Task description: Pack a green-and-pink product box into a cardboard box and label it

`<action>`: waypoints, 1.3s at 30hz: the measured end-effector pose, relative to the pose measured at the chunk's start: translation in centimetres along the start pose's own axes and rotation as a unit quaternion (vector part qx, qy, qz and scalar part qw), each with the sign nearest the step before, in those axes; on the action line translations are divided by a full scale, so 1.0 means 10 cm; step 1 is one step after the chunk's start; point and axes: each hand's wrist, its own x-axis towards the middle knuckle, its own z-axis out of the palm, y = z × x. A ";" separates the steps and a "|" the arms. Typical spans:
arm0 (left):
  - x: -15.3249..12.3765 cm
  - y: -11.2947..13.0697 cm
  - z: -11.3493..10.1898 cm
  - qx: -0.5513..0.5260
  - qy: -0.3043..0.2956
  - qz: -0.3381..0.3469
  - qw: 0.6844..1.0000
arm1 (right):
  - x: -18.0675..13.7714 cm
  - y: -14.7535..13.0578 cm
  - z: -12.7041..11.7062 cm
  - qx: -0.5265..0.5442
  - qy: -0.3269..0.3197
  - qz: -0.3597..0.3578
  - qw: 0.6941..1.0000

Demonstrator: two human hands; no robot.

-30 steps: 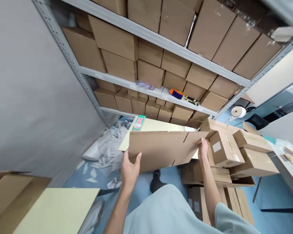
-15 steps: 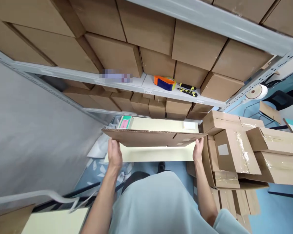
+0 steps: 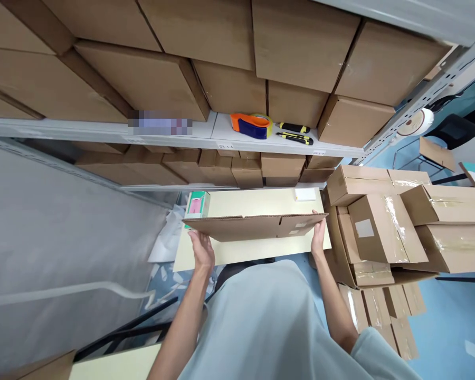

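Note:
A flattened cardboard box [image 3: 245, 228] is held between both hands, tilted above a pale yellow table [image 3: 253, 200]. At its left end is my left hand [image 3: 203, 249], thumb up and the fingers partly behind the board. My right hand [image 3: 319, 236] grips the right end, with fingertips showing over the top edge. Behind the cardboard, a small green and white box [image 3: 198, 204] with a pink front stands on the table's left side. Toward the back right of the table lies a small white box [image 3: 304, 195].
Cartons [image 3: 217, 31] fill the metal shelving ahead. On its ledge lie an orange and blue tape dispenser [image 3: 252, 126] and two yellow-black utility knives [image 3: 295, 138]. Taped cartons [image 3: 383, 227] are piled at right. A grey wall [image 3: 63, 221] borders the left, with white wrapping [image 3: 166, 237] beside the table.
The view has shifted and turned slightly. The cardboard's left end and my left hand have moved right in view; both hands still hold the cardboard.

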 end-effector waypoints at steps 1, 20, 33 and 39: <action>-0.02 -0.02 0.00 0.000 0.003 0.005 1.000 | 0.01 0.01 0.01 -0.001 0.006 -0.001 1.000; -0.04 0.62 -0.18 0.066 -0.064 0.109 0.990 | 0.20 -0.12 -0.07 0.035 -0.012 -0.017 0.999; -0.24 0.53 -0.10 0.086 0.000 0.200 0.976 | 0.05 -0.31 0.02 -0.022 0.023 -0.084 0.996; -0.29 0.44 -0.16 0.130 0.029 0.221 0.966 | 0.04 -0.43 0.01 -0.023 0.012 -0.094 0.995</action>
